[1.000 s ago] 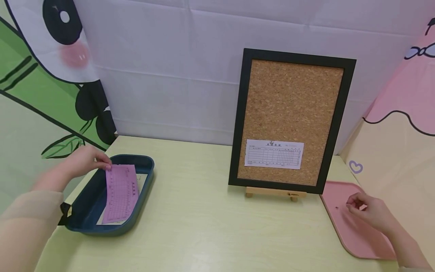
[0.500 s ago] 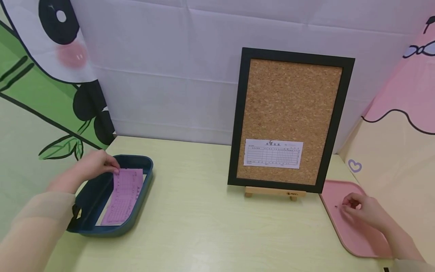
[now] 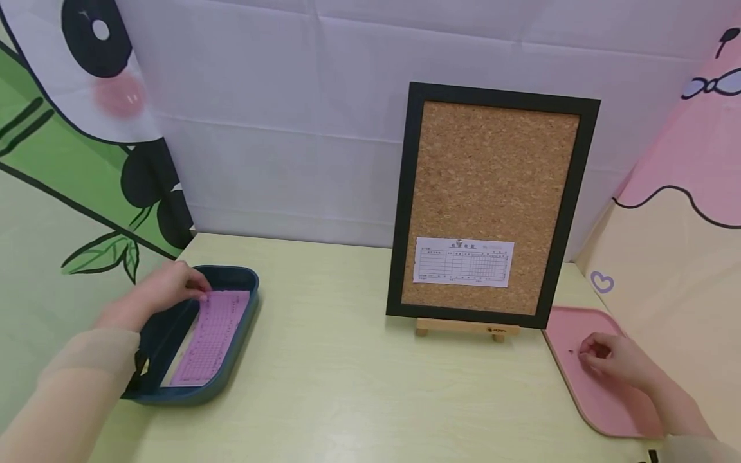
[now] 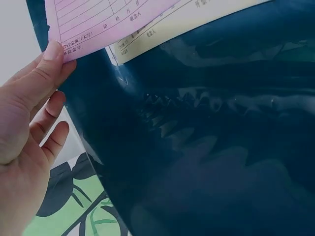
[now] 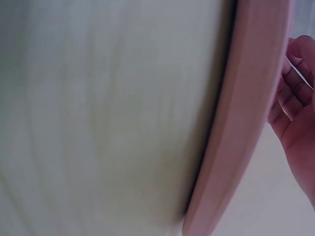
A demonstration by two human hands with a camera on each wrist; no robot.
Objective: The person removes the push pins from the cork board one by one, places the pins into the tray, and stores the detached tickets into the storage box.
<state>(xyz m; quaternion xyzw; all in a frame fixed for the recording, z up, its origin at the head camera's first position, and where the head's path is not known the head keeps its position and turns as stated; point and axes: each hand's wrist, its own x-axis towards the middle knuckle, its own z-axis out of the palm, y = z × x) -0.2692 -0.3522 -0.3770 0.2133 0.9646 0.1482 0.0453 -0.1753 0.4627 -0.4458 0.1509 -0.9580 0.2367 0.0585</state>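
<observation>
My left hand (image 3: pixel 170 287) is over the dark blue tray (image 3: pixel 253 315) at the left. Its thumb and forefinger pinch a corner of a pink printed receipt slip (image 4: pixel 93 24), which slants down into the tray. Under that slip lies a cream-coloured slip (image 4: pixel 147 40) with similar print. At the right, my right hand (image 3: pixel 622 363) hovers low over a pink tray (image 3: pixel 581 321), fingers curled and thumb near the forefinger. A tiny dark item (image 3: pixel 570 351) sits on the tray just left of those fingertips. I cannot tell whether the right fingertips hold anything.
A black-framed cork board (image 3: pixel 498 173) leans on a small wooden easel (image 3: pixel 467 326) at the back right. Pinned low on the cork is a white printed slip (image 3: pixel 463 262). The trays stand on a pale wooden table (image 3: pixel 336 366), with a printed cloth (image 3: pixel 278 96) behind.
My left hand has moved right and slightly down with the pink slip, which now lies lower over the cream slip. My right hand has shifted slightly left in view.
</observation>
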